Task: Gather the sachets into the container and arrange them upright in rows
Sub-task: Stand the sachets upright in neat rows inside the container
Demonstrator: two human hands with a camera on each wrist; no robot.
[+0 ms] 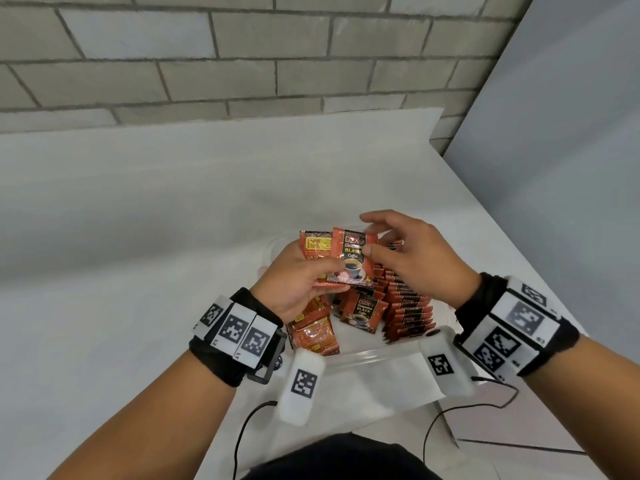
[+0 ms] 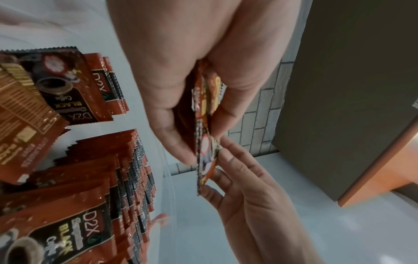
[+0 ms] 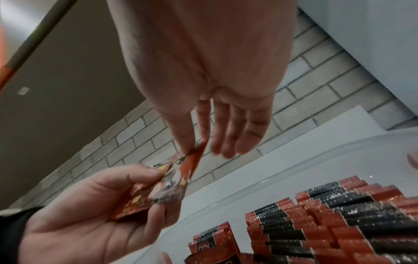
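My left hand [image 1: 329, 275] holds a small fan of red D2X black coffee sachets [image 1: 353, 258] above the clear plastic container [image 1: 374, 355]. My right hand [image 1: 372, 237] pinches the front sachet's right edge between thumb and forefinger, its other fingers straight; the right wrist view shows that pinch [image 3: 195, 146] on the sachet's corner [image 3: 178, 175]. Inside the container, a long row of upright sachets [image 1: 412, 306] fills the right side. One sachet leans in the middle [image 1: 363, 311], and several lie loose at the left [image 1: 311, 334].
The container sits near the front of a white table [image 1: 138, 237], with a brick wall [image 1: 242, 64] behind and a grey panel [image 1: 571, 133] to the right. Black cables [image 1: 242, 434] trail off the table's front edge by my body.
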